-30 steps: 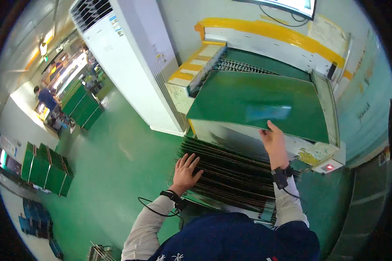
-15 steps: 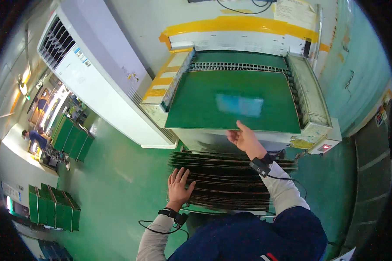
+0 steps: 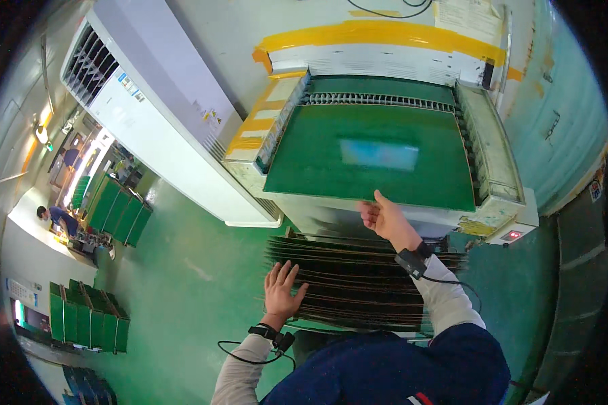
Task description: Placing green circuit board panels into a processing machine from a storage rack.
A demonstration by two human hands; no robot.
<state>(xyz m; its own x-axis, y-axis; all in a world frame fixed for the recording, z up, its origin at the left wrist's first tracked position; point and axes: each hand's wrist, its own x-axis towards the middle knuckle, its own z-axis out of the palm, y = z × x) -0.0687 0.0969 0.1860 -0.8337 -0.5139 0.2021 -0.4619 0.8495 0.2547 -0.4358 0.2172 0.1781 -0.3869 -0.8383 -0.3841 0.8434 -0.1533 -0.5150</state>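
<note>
A green rectangular panel [image 3: 317, 145] with a glossy top lies on a roller conveyor machine [image 3: 491, 145] in front of me. My right hand [image 3: 388, 219] is at its near edge, half curled, its thumb apart from the fingers and overlapping the edge; whether it touches cannot be seen. Below stands a row of dark thin panels [image 3: 358, 280] on edge, closely packed, with coppery rims. My left hand [image 3: 283, 291] is over the left end of this row, fingers spread and holding nothing. Wristbands with small boxes and cables sit on both wrists.
A tall white air conditioner [image 3: 162, 128] leans across the left of the picture. Green panels in racks [image 3: 88, 317] stand on the green floor [image 3: 182, 283]; a person [image 3: 64, 219] works at the far left. A dark panelled surface [image 3: 574, 270] borders the right.
The green panel has slid slightly farther onto the rollers, away from me. My right hand stays near its edge, without following. The whole view has shifted a little.
</note>
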